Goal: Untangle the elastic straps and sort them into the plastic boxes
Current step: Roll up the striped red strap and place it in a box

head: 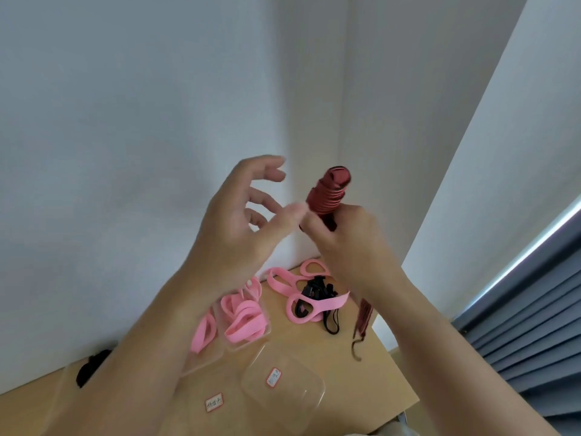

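My right hand (344, 234) grips a dark red elastic strap (330, 191) wound into a tight coil, held up in front of the wall. The strap's loose tail (363, 322) hangs down below my right forearm to the table. My left hand (239, 221) is beside the coil with its fingers spread and relaxed, the thumb tip close to the coil's lower end. On the wooden table (371, 382) lies a tangle of pink straps (311, 305) and black straps (317, 291). A clear plastic box (245, 319) holds pink straps.
A clear plastic box (283, 385) with a small red-edged label stands at the front, another labelled box (213, 404) to its left. Something black (91, 368) lies in a box at the far left. White walls meet behind the table; grey blinds (528, 328) on the right.
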### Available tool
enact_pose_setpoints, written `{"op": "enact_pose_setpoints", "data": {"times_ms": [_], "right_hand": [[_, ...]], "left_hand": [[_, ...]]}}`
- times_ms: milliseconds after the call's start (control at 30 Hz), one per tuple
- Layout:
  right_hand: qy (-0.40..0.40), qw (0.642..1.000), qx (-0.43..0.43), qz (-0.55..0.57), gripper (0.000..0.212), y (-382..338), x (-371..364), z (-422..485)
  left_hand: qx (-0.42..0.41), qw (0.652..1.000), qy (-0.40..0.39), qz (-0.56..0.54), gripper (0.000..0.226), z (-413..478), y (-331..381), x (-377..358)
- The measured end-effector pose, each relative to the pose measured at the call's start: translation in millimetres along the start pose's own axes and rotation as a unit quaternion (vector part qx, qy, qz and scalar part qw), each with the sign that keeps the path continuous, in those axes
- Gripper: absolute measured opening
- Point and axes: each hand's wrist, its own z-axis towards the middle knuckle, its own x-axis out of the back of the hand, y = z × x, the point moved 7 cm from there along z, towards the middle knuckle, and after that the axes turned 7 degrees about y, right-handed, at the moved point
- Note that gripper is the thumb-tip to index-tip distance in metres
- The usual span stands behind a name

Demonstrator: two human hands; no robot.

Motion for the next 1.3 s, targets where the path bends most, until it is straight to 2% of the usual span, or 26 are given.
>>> {"op": "enact_pose_setpoints", "data": {"times_ms": [67, 133, 200, 367, 467, 533, 667, 767, 833, 933, 1000, 1133, 1233, 1300], "right_hand": [[0.009, 0.992, 0.055, -0.117, 0.041, -1.6, -5.1, -2.0], [0.030, 0.981, 0.085, -0.170, 0.028, -4.1, -7.0, -5.3], [0.071, 0.973, 0.099, -0.194, 0.022, -8.8, -1.3, -8.6], [0.152, 0.940, 0.172, -0.252, 0.039, -22.9, 13.1, -14.7], [0.167, 0.936, 0.180, -0.254, 0.046, -25.7, 14.8, -16.0], [0.158, 0.948, 0.179, -0.212, 0.051, -25.4, 12.3, -14.8], [0.149, 0.965, 0.209, -0.053, 0.057, -26.0, 13.4, -16.7], [0.128, 0.974, 0.143, 0.125, 0.047, -14.4, 11.8, -20.5], [0.101, 0.966, 0.096, 0.217, 0.035, -7.1, 6.0, -21.1], [0.071, 0.961, 0.068, 0.259, 0.013, -3.4, 1.7, -18.0], [0.062, 0.968, 0.077, 0.230, 0.001, -2.1, 2.4, -16.1], [0.033, 0.979, 0.143, 0.138, 0.018, -5.1, 3.6, -14.6], [-0.001, 0.969, 0.240, 0.057, 0.016, -19.8, 1.0, -10.5], [-0.009, 0.949, 0.311, -0.048, 0.022, -31.0, -0.8, -2.9]], "left_hand": [[-0.028, 0.993, -0.076, 0.084, 0.054, 4.1, 6.6, -6.6], [-0.043, 0.987, -0.097, 0.118, 0.049, 5.5, 9.8, -10.7], [-0.024, 0.992, -0.080, 0.091, 0.043, 3.8, 8.8, -10.5], [0.030, 0.996, -0.008, 0.082, 0.033, -4.2, 5.9, -15.2], [0.073, 0.995, 0.003, 0.060, 0.027, -2.1, 1.4, -22.2], [0.095, 0.994, 0.035, 0.034, 0.020, -1.0, -0.9, -23.7], [0.121, 0.986, 0.109, -0.027, 0.018, -2.1, -4.2, -22.2], [0.156, 0.966, 0.134, -0.156, 0.017, -2.4, -4.9, -23.7], [0.184, 0.943, 0.139, -0.238, 0.018, -0.8, -4.2, -26.4], [0.235, 0.907, 0.129, -0.326, 0.017, 0.3, -3.9, -30.8], [0.267, 0.885, 0.115, -0.363, 0.018, -0.6, -4.2, -33.3], [0.336, 0.864, 0.110, -0.357, 0.021, -6.1, -13.5, -30.7], [0.352, 0.880, 0.096, -0.304, 0.029, -6.0, -18.7, -22.9], [0.342, 0.900, 0.042, -0.265, 0.028, -6.4, -17.3, -20.4]]}}
